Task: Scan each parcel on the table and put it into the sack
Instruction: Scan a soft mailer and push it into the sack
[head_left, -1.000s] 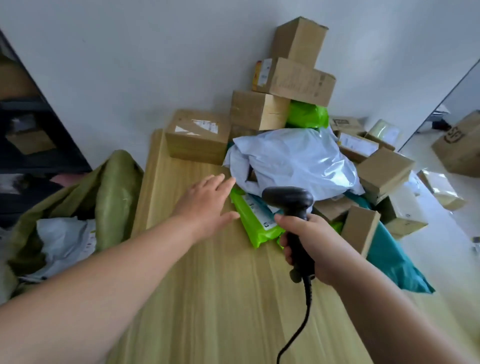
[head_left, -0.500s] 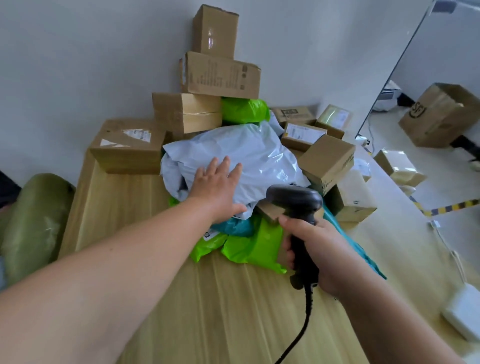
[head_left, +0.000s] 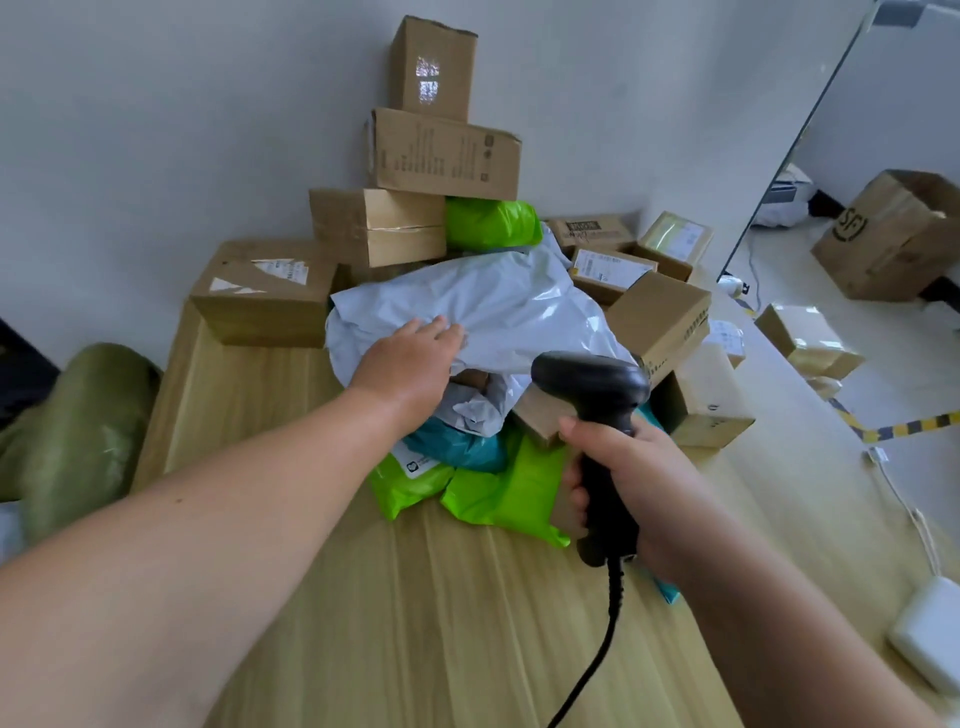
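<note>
Toward the far edge of the worktop (head_left: 415, 623), against the wall, the parcels lie in a loose heap: cardboard boxes (head_left: 441, 150) stacked high at the back, soft mailers spilling forward. The left hand (head_left: 410, 364) rests on the big white mailer (head_left: 498, 296) that crowns the front of the heap. Its fingers (head_left: 439, 330) are laid over the crumpled plastic near the bag's near-left fold; the thumb is hidden beneath the hand, so I cannot tell whether the plastic is already pinched or only touched. The right hand (head_left: 623, 478) is wrapped firmly round the handle of the black scanner (head_left: 592, 382), whose head points at the heap just right of the left hand, its cord trailing toward the near edge.

By my reading, the step in hand is picking the next parcel, and the white mailer is the choice. No label shows on its upper face, so the next move probably calls for a proper grip on the fold, a lift clear of the teal mailer (head_left: 457, 449) and green mailers (head_left: 509, 499) under it, and a turn until the barcode faces the scanner. The lift should be gentle, since boxes lean on the bag's far side and could slide. The olive sack (head_left: 78, 431) waits off the left edge, well apart from the heap.
</note>
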